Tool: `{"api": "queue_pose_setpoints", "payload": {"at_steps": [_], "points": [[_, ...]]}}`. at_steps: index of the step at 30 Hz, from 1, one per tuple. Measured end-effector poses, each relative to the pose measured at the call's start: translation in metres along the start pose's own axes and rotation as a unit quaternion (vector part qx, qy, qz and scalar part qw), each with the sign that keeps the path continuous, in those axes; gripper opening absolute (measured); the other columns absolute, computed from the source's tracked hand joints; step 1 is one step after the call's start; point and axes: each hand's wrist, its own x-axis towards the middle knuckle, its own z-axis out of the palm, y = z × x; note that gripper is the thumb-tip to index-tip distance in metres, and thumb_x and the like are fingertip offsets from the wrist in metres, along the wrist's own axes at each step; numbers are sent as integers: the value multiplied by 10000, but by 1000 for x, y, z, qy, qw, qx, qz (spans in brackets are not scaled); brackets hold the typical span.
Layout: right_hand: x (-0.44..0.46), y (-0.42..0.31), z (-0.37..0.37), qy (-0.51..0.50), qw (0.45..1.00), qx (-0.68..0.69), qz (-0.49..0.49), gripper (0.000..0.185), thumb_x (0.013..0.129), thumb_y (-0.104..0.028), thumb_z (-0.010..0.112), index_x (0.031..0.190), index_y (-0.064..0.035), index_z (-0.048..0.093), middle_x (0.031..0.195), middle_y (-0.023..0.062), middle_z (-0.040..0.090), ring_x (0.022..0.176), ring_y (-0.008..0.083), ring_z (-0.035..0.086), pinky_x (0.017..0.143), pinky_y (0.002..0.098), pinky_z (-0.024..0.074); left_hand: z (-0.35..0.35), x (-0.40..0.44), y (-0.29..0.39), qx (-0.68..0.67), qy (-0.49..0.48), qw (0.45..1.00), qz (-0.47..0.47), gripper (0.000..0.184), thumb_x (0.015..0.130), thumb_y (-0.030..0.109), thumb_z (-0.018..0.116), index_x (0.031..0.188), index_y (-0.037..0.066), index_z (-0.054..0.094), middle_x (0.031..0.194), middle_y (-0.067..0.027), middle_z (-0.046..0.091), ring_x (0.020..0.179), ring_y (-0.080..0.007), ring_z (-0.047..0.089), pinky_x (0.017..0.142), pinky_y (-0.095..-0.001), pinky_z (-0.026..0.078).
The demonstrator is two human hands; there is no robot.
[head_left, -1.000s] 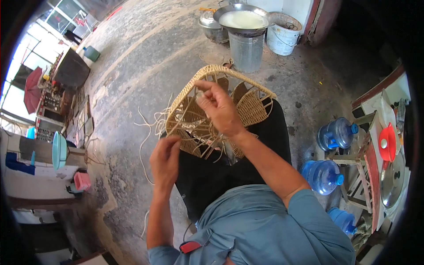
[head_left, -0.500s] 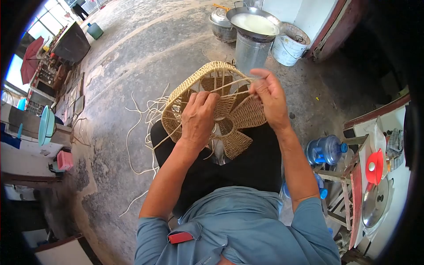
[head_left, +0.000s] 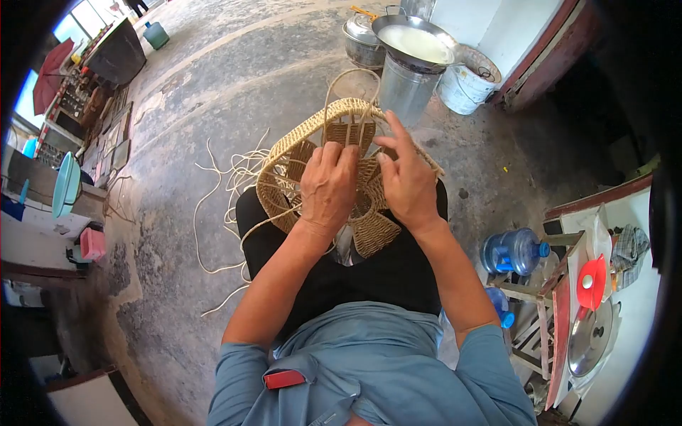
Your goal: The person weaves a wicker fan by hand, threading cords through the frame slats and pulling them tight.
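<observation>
A woven basket (head_left: pixel 376 238) of tan cord, with petal-shaped panels and a braided rim (head_left: pixel 302 133), rests on my lap. My left hand (head_left: pixel 328 188) is closed at the basket's inside, its fingertips pinching cord near the upright strands. A loop of cord (head_left: pixel 353 70) rises above the far rim and comes down toward my hands. On the right, my right hand (head_left: pixel 412 186) hovers over the basket with index finger and thumb stretched apart, and nothing shows between them. Part of the basket is hidden behind both hands.
Loose cord (head_left: pixel 201 245) trails over the concrete floor at left. Beyond the basket stand a wok (head_left: pixel 415 44) of pale liquid on a metal stove (head_left: pixel 407 89), a lidded pot (head_left: pixel 364 50) and a white bucket (head_left: pixel 462 89). Water bottles (head_left: pixel 513 250) and a wooden stand (head_left: pixel 543 298) are at right.
My right hand has moved left and inward and no longer pulls the cord strands out to the right. The cord now stands as a loop over the far rim. My left hand stays on the basket.
</observation>
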Motion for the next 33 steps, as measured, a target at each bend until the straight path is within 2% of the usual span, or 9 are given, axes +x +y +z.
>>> {"api": "queue_pose_setpoints", "payload": {"at_steps": [2,8,11,14,17,18,25,31,33], "points": [[-2,0,11,-28,999,-17,19,822,1033,-17,641,1757,-131,270,1328,264,753,1147,510,732,934,540,605,-2,-4,2,-9,-13,1000,0,178,964,39,728,1141,56,721,1058,-135,636,997,-356,662,859,-467,550],[15,-10,22,-48,996,-15,72,849,1040,-68,656,1768,-125,222,1174,237,773,1040,496,757,884,566,599,-9,-3,3,-49,-26,998,-20,197,949,24,740,1144,44,731,1089,-143,638,1040,-364,657,903,-470,551],[7,-4,28,-11,999,-17,42,822,1059,-93,655,1763,-121,232,1112,218,757,931,414,785,813,520,607,-10,-6,2,-54,-26,998,-22,208,945,16,746,1149,47,730,1096,-138,641,1043,-359,658,901,-469,553],[-2,-6,29,30,995,51,80,767,1053,-79,663,1728,-91,299,1029,131,744,734,201,721,654,347,570,-8,-7,2,-55,-2,998,-12,219,943,5,742,1157,49,725,1118,-128,651,1049,-351,661,905,-463,559],[-5,3,19,29,873,438,212,705,1014,-38,678,1659,-35,395,942,48,692,639,86,577,559,239,477,-10,-4,6,-63,30,997,26,233,937,-6,731,1163,48,720,1158,-118,673,1059,-345,674,920,-449,569],[-4,-6,11,38,855,459,240,671,988,-25,660,1624,-39,446,921,-45,614,603,3,419,503,164,344,-9,-2,9,-75,30,996,45,240,931,-10,726,1165,47,719,1170,-117,680,1064,-342,679,928,-444,572],[-29,72,-108,84,861,414,284,621,980,-20,632,1589,-13,511,804,-80,477,578,1,359,463,194,271,10,13,14,-80,-34,991,100,249,916,11,690,1159,59,716,1163,-104,741,1056,-303,712,925,-414,590],[-90,179,-241,316,830,330,320,636,1013,-62,676,1623,-13,502,796,-71,459,561,23,340,448,217,259,17,17,20,-59,-49,994,73,145,923,40,688,1062,75,711,1046,-71,722,981,-287,712,857,-414,584],[-133,216,-278,388,792,326,340,405,1014,-74,688,1417,-56,645,793,-73,464,539,30,344,433,229,258,17,19,22,-50,-49,995,65,113,924,56,693,1035,74,706,997,-70,698,956,-285,708,838,-417,583]]}}
